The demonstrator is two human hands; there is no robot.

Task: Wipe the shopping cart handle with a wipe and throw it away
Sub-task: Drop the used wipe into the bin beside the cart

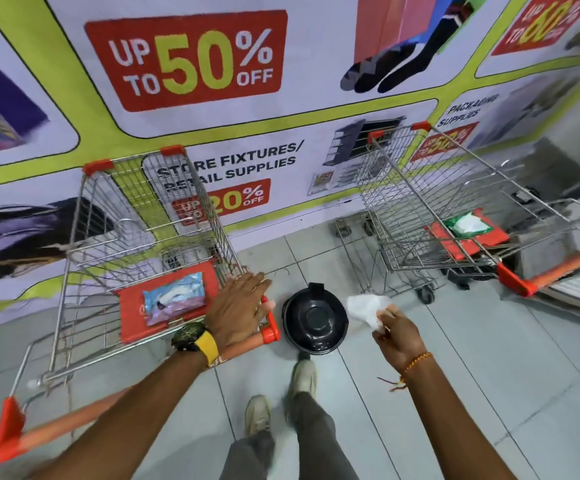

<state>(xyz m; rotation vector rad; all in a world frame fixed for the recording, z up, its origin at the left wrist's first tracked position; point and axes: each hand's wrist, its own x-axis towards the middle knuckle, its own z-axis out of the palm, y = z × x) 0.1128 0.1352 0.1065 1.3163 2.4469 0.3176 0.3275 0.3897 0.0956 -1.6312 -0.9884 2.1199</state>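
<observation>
A wire shopping cart (115,244) stands at the left, and its orange handle (84,415) runs from lower left to the right end near the bin. My left hand (238,310) rests flat on that right end, fingers spread, gripping nothing. My right hand (394,332) pinches a crumpled white wipe (364,308) just right of a black pedal bin (314,318) on the floor. The bin's lid looks closed. My right foot (304,375) is at the bin's base.
A wipes packet (174,297) lies on the left cart's red seat flap. A second cart (437,216) at the right holds a green wipes packet (468,225). A printed sale wall (195,60) stands behind both carts. Grey floor tiles (454,393) lie between them.
</observation>
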